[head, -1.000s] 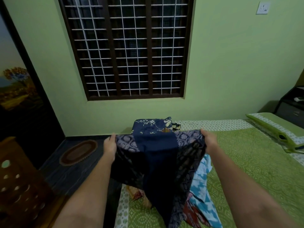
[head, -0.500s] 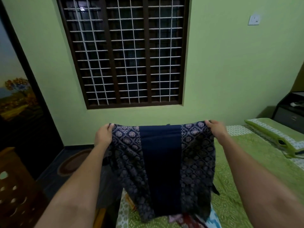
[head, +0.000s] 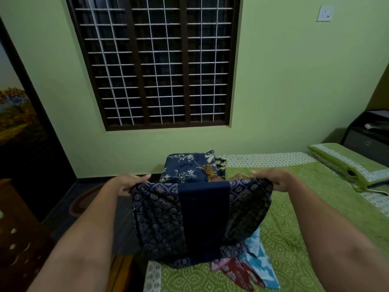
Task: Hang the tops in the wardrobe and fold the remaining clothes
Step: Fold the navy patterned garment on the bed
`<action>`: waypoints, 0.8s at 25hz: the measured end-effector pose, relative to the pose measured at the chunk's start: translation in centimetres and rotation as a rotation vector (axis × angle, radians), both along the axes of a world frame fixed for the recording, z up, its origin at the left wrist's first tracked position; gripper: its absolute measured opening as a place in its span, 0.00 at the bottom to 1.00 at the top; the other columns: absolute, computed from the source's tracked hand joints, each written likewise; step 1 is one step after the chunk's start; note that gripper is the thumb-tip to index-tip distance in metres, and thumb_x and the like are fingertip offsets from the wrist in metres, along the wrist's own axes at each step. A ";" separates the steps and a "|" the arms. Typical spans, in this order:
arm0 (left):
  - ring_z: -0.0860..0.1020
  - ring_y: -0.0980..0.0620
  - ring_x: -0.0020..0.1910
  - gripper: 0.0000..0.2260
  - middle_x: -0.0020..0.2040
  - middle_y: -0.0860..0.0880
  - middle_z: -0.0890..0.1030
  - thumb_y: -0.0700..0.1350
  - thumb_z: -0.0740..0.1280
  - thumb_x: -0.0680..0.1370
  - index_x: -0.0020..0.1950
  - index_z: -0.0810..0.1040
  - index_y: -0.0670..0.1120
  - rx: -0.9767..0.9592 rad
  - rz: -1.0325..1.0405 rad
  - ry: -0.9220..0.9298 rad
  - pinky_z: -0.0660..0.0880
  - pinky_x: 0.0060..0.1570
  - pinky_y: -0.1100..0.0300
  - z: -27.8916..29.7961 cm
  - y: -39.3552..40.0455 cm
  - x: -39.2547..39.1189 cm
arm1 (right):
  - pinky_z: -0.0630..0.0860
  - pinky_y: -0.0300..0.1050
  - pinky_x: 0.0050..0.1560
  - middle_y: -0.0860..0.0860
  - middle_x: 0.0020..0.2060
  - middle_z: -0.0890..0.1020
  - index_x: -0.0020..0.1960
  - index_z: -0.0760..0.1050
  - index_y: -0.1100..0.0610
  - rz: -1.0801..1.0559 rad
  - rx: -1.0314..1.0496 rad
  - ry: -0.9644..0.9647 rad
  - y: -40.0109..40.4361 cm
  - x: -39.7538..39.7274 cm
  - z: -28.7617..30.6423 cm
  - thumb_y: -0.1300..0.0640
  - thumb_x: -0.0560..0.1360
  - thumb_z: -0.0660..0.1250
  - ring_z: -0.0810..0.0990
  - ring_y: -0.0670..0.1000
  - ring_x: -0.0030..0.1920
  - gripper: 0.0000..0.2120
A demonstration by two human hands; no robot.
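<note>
Dark blue patterned garment (head: 202, 216), plain navy central panel flanked by printed side panels, held up over the near left part of the bed (head: 294, 239); lower edge touching the green bedspread. Head view: left hand (head: 126, 184) at the garment's upper left corner, fingers (head: 145, 177) curled over the top edge and clamped on the cloth. Right hand (head: 275, 181) at the upper right corner, fingers likewise curled and pinching the edge. Top edge stretched roughly level between the two hands, cloth hanging below them toward the camera. Folded navy floral stack (head: 187, 167) on the bed's far left corner, just behind the held garment. Turquoise-and-white cloth (head: 259, 262) and red patterned cloth (head: 237, 272) lying flat on the bedspread, partly under the garment's lower right edge. Green pillow (head: 345, 163) at the right, well apart from the hands. Barred window (head: 155, 62) in the green wall above; wall switch (head: 325, 13) at upper right. Oval floor mat (head: 84, 199) on the dark floor left of the bed, partly hidden behind the left forearm. Brown perforated basket (head: 14, 239) at the lower left edge.
</note>
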State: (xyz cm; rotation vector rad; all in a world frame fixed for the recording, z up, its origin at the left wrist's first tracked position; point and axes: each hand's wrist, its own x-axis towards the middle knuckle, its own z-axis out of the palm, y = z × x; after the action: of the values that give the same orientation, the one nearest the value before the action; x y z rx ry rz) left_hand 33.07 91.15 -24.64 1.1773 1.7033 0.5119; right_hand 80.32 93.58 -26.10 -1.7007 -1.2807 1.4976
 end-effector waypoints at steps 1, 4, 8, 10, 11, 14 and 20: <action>0.75 0.49 0.53 0.16 0.52 0.48 0.79 0.49 0.71 0.73 0.56 0.80 0.42 -0.067 -0.107 -0.010 0.73 0.45 0.60 0.2 -0.1 -0.3 | 0.74 0.51 0.61 0.59 0.49 0.82 0.49 0.79 0.62 0.087 -0.028 -0.061 0.0 0.3 -0.2 0.57 0.72 0.72 0.79 0.57 0.53 0.09; 0.80 0.44 0.53 0.19 0.52 0.40 0.83 0.41 0.77 0.65 0.54 0.82 0.36 -0.140 -0.274 0.078 0.77 0.45 0.60 -1.2 0.5 -1.3 | 0.76 0.50 0.56 0.54 0.44 0.82 0.42 0.81 0.57 0.247 0.007 -0.357 0.0 0.5 -1.6 0.62 0.63 0.79 0.79 0.54 0.49 0.10; 0.79 0.47 0.47 0.13 0.45 0.44 0.83 0.46 0.73 0.72 0.51 0.84 0.38 0.147 -0.268 0.420 0.71 0.44 0.63 -1.0 2.0 -1.7 | 0.61 0.43 0.38 0.53 0.30 0.71 0.34 0.77 0.60 0.233 0.230 -0.630 1.0 0.3 -0.3 0.54 0.73 0.72 0.69 0.51 0.36 0.13; 0.76 0.49 0.45 0.13 0.44 0.45 0.81 0.47 0.72 0.73 0.50 0.83 0.38 0.441 -0.125 0.449 0.69 0.42 0.64 2.2 2.5 -1.5 | 0.61 0.43 0.37 0.51 0.27 0.70 0.35 0.78 0.59 0.080 0.497 -0.621 1.5 0.7 2.9 0.48 0.71 0.73 0.68 0.49 0.33 0.15; 0.76 0.49 0.46 0.12 0.45 0.46 0.80 0.46 0.71 0.74 0.51 0.83 0.37 0.574 0.020 0.308 0.69 0.42 0.65 3.9 2.7 -1.4 | 0.62 0.43 0.36 0.50 0.27 0.70 0.34 0.76 0.60 -0.047 0.606 -0.485 1.6 1.1 4.7 0.48 0.69 0.74 0.68 0.48 0.32 0.16; 0.76 0.57 0.38 0.10 0.37 0.50 0.80 0.43 0.70 0.76 0.55 0.79 0.40 0.789 0.305 -0.116 0.71 0.39 0.67 7.4 2.8 -0.9 | 0.68 0.38 0.32 0.49 0.29 0.75 0.34 0.76 0.58 -0.359 0.738 -0.024 1.0 1.5 8.6 0.56 0.71 0.74 0.73 0.44 0.31 0.10; 0.76 0.50 0.49 0.13 0.51 0.43 0.81 0.44 0.68 0.78 0.59 0.78 0.38 0.851 0.495 -0.350 0.75 0.54 0.55 8.9 3.6 1.6 | 0.74 0.39 0.36 0.52 0.34 0.79 0.44 0.77 0.60 -0.436 0.671 0.160 2.1 0.5 8.4 0.59 0.77 0.67 0.78 0.52 0.42 0.05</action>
State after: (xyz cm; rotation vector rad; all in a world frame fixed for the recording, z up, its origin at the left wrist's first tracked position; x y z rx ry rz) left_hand 34.66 94.74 -15.71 1.1069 1.4779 1.7646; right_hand 80.78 95.70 -17.68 -1.2698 -1.0689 0.8032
